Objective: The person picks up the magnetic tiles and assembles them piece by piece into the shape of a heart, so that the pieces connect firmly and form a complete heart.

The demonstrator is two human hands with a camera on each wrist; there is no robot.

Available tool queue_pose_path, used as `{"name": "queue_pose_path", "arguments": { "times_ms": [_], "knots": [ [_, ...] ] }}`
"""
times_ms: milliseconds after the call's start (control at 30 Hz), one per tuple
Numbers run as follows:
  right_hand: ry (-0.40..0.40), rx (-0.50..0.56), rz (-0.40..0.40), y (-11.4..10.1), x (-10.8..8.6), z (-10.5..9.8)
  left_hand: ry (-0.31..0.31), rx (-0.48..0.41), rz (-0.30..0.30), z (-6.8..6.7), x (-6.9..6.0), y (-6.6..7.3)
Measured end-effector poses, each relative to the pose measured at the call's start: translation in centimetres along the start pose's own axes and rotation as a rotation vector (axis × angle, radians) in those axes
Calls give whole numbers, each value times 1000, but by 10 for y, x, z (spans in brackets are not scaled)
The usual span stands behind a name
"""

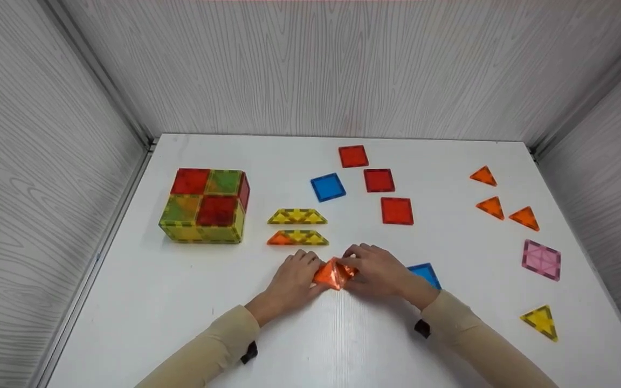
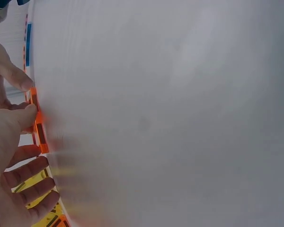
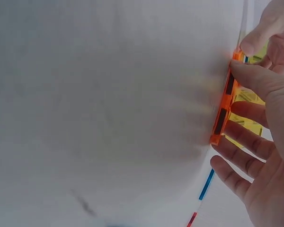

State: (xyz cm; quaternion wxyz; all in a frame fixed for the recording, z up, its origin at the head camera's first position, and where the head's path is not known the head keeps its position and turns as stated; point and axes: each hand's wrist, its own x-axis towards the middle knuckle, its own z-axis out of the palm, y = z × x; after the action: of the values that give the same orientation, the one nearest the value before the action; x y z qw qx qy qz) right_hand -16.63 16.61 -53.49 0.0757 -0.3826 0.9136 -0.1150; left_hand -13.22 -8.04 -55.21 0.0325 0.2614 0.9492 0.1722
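Note:
Between both hands, near the middle of the table, orange translucent triangular magnetic tiles [image 1: 334,275] lean together in a small peaked shape. My left hand [image 1: 292,280] pinches its left side with the thumb and fingers. From the right, my right hand [image 1: 378,270] grips the other side, its thumb in front and fingers behind. Both wrist views show the tiles edge-on, with dark magnets along the orange rim [image 3: 222,111]. The fingers partly hide how the tiles join. Just beyond the hands lie two flat yellow trapezoid assemblies [image 1: 297,216], the nearer one with an orange end.
A box of red, green and yellow tiles [image 1: 202,207] stands at left. Three red squares [image 1: 397,210] and a blue square [image 1: 328,187] lie farther back. Another blue square [image 1: 426,274] is partly behind the right forearm. Orange triangles [image 1: 490,207], a pink square [image 1: 541,260] and a yellow triangle [image 1: 541,322] lie right.

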Motion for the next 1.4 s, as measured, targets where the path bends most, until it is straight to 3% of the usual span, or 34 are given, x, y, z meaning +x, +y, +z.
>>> {"name": "queue_pose_path", "arguments": {
  "times_ms": [167,433,567,733,1000,1200,1400],
  "knots": [
    [79,38,86,37,-20,-16,-11,-18,18,0,2,3],
    [244,45,331,130,-72,-45,-76,-36,27,0,7,8],
    [338,50,419,172,-99,-53,-70,-20,39,0,8,8],
    [435,119,544,209,-129,-57,-57,-11,58,1,9,9],
    [378,138,725,246,-149,-61,-42,1,67,4,10,9],
    [294,100,765,260,-150,-61,-50,-6,55,4,10,9],
    [252,82,753,264,-138,-61,-31,-21,57,4,10,7]
  ]
}}
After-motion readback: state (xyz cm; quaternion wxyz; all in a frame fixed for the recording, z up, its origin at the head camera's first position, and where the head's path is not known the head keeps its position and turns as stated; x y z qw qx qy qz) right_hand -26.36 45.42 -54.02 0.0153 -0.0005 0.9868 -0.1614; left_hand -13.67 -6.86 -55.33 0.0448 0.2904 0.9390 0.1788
